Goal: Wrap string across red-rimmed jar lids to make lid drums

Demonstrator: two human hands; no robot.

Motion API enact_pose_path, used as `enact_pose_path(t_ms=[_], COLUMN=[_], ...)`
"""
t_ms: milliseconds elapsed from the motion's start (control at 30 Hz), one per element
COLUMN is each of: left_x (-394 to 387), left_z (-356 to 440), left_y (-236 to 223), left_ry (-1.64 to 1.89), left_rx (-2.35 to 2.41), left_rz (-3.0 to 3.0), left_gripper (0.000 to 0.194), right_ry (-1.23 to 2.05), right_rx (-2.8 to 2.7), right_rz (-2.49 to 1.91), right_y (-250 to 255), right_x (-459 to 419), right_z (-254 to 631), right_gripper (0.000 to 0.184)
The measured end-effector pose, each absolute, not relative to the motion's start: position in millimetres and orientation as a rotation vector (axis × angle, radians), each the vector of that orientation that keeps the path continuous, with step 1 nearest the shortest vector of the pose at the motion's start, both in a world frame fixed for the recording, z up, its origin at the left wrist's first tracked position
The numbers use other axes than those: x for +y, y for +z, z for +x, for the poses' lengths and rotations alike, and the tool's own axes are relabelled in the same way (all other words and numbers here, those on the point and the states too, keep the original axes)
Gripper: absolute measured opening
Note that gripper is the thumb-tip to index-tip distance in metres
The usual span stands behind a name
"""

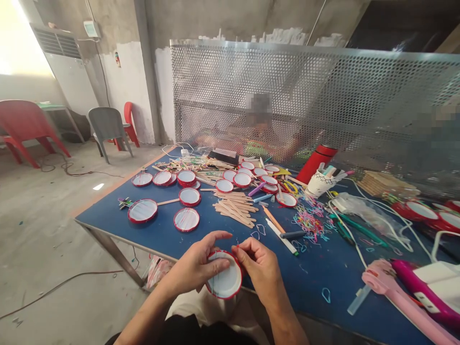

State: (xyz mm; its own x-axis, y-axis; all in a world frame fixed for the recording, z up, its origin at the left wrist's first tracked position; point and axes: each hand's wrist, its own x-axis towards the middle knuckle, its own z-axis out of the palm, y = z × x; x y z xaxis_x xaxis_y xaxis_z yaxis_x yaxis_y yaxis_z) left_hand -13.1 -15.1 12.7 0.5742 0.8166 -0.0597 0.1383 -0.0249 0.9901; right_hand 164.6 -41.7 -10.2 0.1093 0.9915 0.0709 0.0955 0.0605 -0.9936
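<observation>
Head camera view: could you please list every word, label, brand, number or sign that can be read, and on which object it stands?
No text can be read.
Held red-rimmed disc: none legible.
Red bottle: none legible.
White marker: too small to read.
Wall box: too small to read.
Magenta device: pale marks, not readable.

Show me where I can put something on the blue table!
A patch bare but for one small blue loop lies between the right hand and the clear stick. A thinner strip separates the front white discs from the near edge of the table. It's crowded around the wooden sticks and colourful loops.
</observation>
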Motion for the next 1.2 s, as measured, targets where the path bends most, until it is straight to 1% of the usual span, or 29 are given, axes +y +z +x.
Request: enact_pose_path(t_ms=[33,167,300,400,500,600,733,767,867,933,1000,1133,1200], left_x=[-16,-16,-15,-14,-12,-11,-13,-13,-14,-14,-14,-14,-13], left_z=[-13,-11,-9,-11,-16,-19,-17,-16,-13,-12,-12,-13,-13], left_y=[15,17,11,9,6,4,9,11,18,20,19,15,12], left_ry=[0.662,0.688,0.718,0.706,0.676,0.663,0.621,0.618,0.619,0.599,0.594,0.614,0.626], left_rx=[0.852,0.909,0.908,0.896,0.861,0.829,0.836,0.844,0.865,0.868,0.873,0.893,0.894], left_rz=[1.556,1.656,1.593,1.512,1.453,1.416,1.483,1.53,1.648,1.671,1.696,1.707,1.642], left_gripper=[0.045,0.026,0.022,0.025,0.032,0.036,0.031,0.033,0.05,0.053,0.046,0.024,0.02], right_ry=[0.982,0.823,0.821,0.858,0.966,1.104,1.074,1.064,1.05,0.994,0.915,0.835,0.838], right_rx=[-1.258,-1.394,-1.462,-1.497,-1.497,-1.408,-1.189,-1.158,-1.171,-1.239,-1.32,-1.455,-1.491], right_rz=[-1.316,-1.391,-1.368,-1.328,-1.272,-1.218,-1.239,-1.245,-1.251,-1.283,-1.337,-1.391,-1.384], right_y=[-9,-7,-7,-6,-4,-7,-17,-19,-20,-17,-13,-8,-8], right_x=[-42,-43,-45,-46,-46,-45,-41,-40,-40,-40,-41,-43,-45], right_z=[164,161,161,162,164,167,168,168,168,167,165,162,162], right_gripper=[0.033,0.025,0.023,0.019,0.018,0.024,0.035,0.037,0.036,0.034,0.032,0.029,0.027])
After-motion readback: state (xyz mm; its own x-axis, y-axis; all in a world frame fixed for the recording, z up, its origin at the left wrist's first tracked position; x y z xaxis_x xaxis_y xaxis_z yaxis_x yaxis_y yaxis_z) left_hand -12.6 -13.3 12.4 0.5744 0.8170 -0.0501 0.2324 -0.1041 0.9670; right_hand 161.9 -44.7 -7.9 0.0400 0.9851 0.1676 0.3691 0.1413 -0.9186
